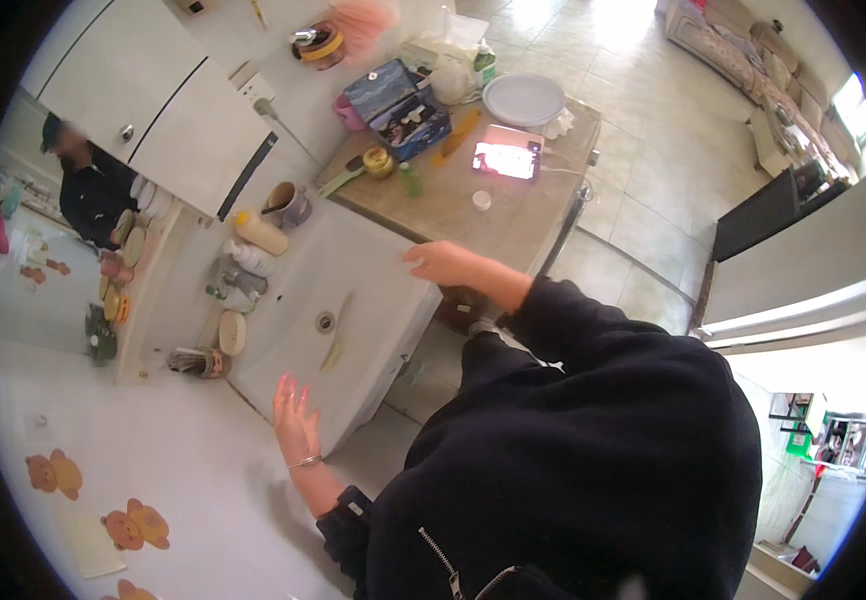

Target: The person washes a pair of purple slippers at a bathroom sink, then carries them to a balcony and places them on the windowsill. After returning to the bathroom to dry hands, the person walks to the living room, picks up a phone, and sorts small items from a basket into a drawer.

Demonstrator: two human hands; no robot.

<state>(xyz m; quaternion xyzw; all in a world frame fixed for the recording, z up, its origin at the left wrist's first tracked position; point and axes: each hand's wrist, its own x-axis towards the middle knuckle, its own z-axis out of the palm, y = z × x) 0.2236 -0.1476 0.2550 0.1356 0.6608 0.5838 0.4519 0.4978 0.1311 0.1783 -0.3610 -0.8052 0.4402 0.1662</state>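
Observation:
A white washbasin [293, 270] lies in front of me, with a round drain [326, 322] in its floor. Beside the drain is a thin pale yellowish-green stick-like thing [331, 356]; its kind is unclear. My left hand [298, 420] is raised at the basin's near left rim, fingers spread, holding nothing. A bracelet [305, 462] circles that wrist. Over the basin's right rim, my right hand [443, 264] reaches in with fingers loosely stretched and nothing visible in them. I cannot tell whether either hand touches the basin.
Along the basin's far ledge stand a yellow-capped bottle [261, 233], a mug [287, 204], a soap dish [233, 333] and a brush holder [208, 362]. On the right counter [443, 215] are a lit phone [506, 155], an open blue box [408, 120], a jar [378, 163] and a white lid [523, 100].

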